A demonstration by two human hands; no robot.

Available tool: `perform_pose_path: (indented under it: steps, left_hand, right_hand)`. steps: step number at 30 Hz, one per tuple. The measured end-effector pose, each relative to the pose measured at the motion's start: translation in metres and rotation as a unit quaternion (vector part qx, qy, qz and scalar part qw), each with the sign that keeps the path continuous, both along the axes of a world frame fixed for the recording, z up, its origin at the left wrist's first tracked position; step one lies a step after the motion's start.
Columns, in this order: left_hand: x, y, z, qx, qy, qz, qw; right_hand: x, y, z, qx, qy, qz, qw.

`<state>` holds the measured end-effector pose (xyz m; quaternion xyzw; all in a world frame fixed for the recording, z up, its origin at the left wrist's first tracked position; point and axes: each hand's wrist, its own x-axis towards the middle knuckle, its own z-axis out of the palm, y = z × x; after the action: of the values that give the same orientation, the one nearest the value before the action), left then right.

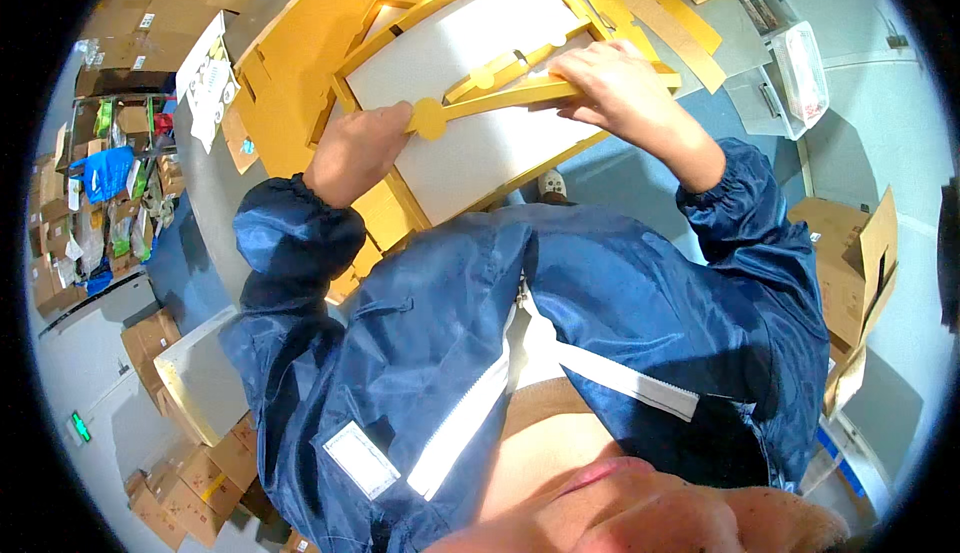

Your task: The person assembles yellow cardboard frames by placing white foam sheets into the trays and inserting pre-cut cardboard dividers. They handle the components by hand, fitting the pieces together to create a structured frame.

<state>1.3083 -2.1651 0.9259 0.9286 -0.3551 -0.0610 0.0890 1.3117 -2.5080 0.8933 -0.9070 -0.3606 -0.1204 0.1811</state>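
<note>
Both hands grip a long yellow strip [510, 98] that carries a round yellow disc [430, 119] near its left end. My left hand [362, 149] closes on that end, beside the disc. Farther along, my right hand [618, 88] is closed round the strip, whose other end sticks out past the fingers. Beneath lies a shallow yellow frame [480, 199] with a white panel [445, 168] inside it. A second yellow strip [468, 85] with rounded tabs lies across the panel, partly hidden by my right hand.
Flat yellow cardboard [290, 53] lies left of the frame, near a printed white sheet [208, 83]. Loose yellow strips [655, 13] rest at the far right. A clear plastic bin [798, 78] stands right, and an open cardboard box [845, 273] is beside my right arm.
</note>
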Motion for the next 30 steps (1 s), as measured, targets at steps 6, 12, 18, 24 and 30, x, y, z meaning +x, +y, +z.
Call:
perform_pose_path:
  steps: [6,12,18,24,30]
  left_hand:
    - [-0.006,0.022,-0.014,-0.075,0.054,0.000,0.996]
    - [-0.006,0.031,-0.049,-0.034,0.023,-0.009,0.999]
    - [-0.010,0.009,-0.077,0.014,0.062,-0.055,0.996]
    - [0.006,0.001,-0.067,-0.046,0.109,0.020,0.993]
    - [0.121,0.090,-0.133,-0.095,-0.130,0.197,0.967]
  right_hand:
    - [-0.009,-0.039,0.008,-0.114,0.120,-0.075,0.983]
    - [-0.032,-0.048,-0.014,-0.129,0.250,-0.090,0.956]
    - [-0.026,0.045,0.012,0.067,0.099,0.109,0.987]
    - [-0.010,0.137,-0.050,-0.014,0.168,0.006,0.986]
    - [0.062,0.146,-0.060,-0.039,0.131,-0.091,0.986]
